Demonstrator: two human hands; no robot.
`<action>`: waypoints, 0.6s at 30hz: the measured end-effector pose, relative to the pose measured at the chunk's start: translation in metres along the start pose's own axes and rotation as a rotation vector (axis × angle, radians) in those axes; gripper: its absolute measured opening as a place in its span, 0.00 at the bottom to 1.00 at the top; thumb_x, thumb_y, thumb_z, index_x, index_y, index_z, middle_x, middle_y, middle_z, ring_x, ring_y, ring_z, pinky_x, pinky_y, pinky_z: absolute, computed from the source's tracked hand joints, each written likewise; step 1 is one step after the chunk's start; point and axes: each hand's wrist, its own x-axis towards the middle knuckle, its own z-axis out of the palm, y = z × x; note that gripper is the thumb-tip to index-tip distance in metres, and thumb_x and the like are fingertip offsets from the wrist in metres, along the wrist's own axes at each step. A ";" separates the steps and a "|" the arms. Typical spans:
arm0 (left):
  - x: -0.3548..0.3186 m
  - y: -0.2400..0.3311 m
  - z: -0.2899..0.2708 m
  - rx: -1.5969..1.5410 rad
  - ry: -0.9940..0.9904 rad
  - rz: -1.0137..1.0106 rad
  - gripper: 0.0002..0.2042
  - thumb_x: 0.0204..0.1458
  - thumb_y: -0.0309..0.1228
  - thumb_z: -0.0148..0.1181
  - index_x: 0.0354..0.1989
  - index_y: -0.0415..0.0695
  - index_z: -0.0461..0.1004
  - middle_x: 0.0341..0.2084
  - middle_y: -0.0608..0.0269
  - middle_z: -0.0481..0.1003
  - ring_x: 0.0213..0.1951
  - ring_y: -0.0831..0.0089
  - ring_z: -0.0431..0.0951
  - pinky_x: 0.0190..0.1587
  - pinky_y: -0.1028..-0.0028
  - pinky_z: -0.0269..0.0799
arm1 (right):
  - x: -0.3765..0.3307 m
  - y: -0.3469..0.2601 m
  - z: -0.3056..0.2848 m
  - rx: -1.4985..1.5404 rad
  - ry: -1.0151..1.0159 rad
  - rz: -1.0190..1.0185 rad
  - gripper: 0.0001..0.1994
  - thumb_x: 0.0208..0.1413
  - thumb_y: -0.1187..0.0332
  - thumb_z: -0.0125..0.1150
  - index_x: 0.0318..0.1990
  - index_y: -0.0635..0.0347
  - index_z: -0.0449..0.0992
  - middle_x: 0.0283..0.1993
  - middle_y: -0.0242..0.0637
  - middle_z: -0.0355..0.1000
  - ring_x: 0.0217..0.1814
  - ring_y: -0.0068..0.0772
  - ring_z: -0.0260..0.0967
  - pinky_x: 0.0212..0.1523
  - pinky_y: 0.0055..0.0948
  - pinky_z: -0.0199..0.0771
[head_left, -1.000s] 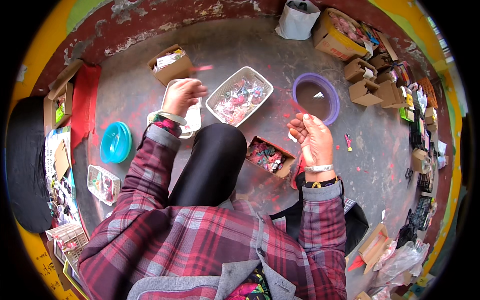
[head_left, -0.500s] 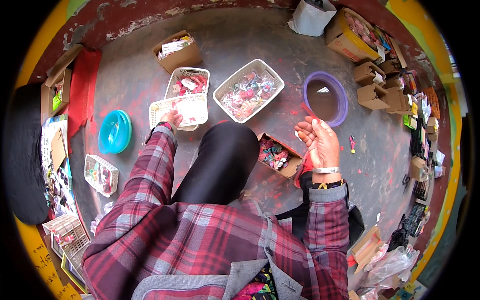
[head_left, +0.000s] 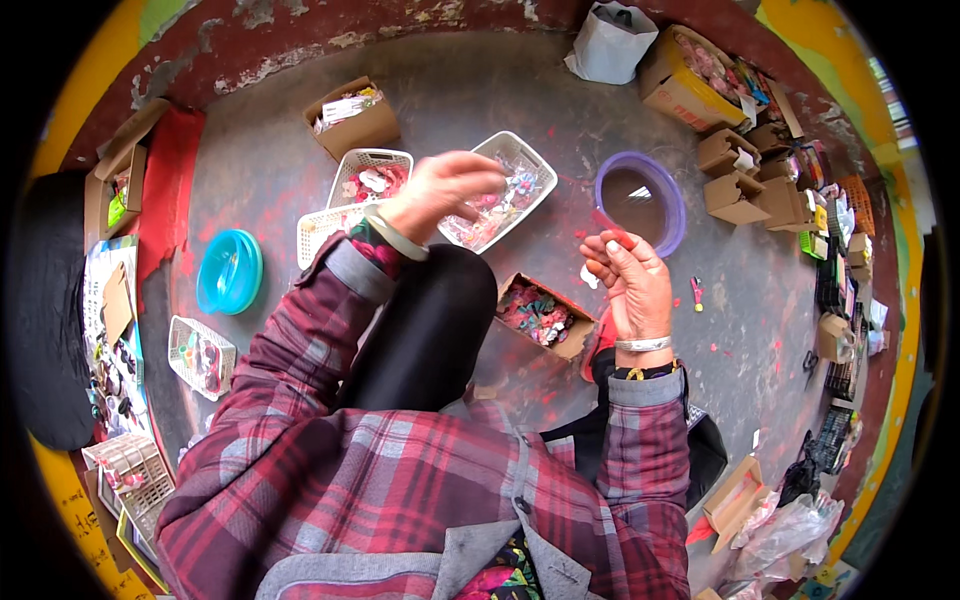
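Left hand [head_left: 440,190]: raised above the white basket of wrapped pieces [head_left: 500,190], motion-blurred; fingers curled, grip state cannot be told.
Right hand [head_left: 630,285]: held up near the purple-rimmed bowl [head_left: 640,205]; fingers pinched on a small red piece [head_left: 610,225] (thin, kind unclear).
Small cardboard box [head_left: 540,315]: on the floor between knee and right hand, filled with mixed coloured bits.
Second white basket [head_left: 370,178]: just left of the left hand, holding red and white items.
Blue lidded dish [head_left: 228,272]: on the floor, well apart to the left.
Sleeves: red plaid (bracelet on right wrist).
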 end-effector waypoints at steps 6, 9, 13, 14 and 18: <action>-0.006 0.026 0.097 -0.008 -0.304 0.069 0.13 0.49 0.27 0.58 0.43 0.37 0.72 0.37 0.63 0.74 0.38 0.77 0.73 0.38 0.77 0.72 | -0.013 -0.016 -0.003 0.140 -0.050 -0.125 0.07 0.52 0.75 0.55 0.38 0.66 0.73 0.37 0.40 0.73 0.39 0.31 0.72 0.40 0.25 0.74; 0.002 0.024 0.120 0.252 -0.153 0.298 0.08 0.49 0.25 0.57 0.37 0.37 0.74 0.34 0.60 0.75 0.36 0.79 0.74 0.38 0.78 0.72 | -0.019 -0.023 -0.010 0.077 -0.018 -0.181 0.06 0.51 0.78 0.55 0.37 0.65 0.74 0.39 0.39 0.73 0.39 0.27 0.71 0.41 0.25 0.73; 0.001 0.030 0.142 0.392 -0.027 0.607 0.06 0.47 0.21 0.57 0.33 0.38 0.75 0.33 0.55 0.76 0.34 0.72 0.77 0.38 0.77 0.71 | -0.024 -0.031 -0.022 0.012 0.093 -0.371 0.06 0.50 0.79 0.55 0.36 0.64 0.74 0.42 0.36 0.71 0.42 0.23 0.69 0.40 0.23 0.71; 0.003 0.027 0.145 0.430 0.020 0.770 0.07 0.46 0.20 0.58 0.34 0.38 0.75 0.34 0.54 0.76 0.34 0.69 0.77 0.38 0.76 0.72 | -0.025 -0.035 -0.025 0.016 0.119 -0.373 0.07 0.50 0.79 0.55 0.37 0.64 0.74 0.43 0.36 0.71 0.42 0.23 0.68 0.39 0.22 0.71; -0.001 0.020 0.151 0.497 0.158 1.091 0.10 0.42 0.16 0.58 0.35 0.39 0.75 0.38 0.52 0.74 0.37 0.61 0.77 0.40 0.73 0.72 | -0.031 -0.045 -0.029 0.050 0.161 -0.391 0.08 0.52 0.71 0.56 0.39 0.63 0.72 0.41 0.37 0.72 0.40 0.25 0.69 0.35 0.20 0.69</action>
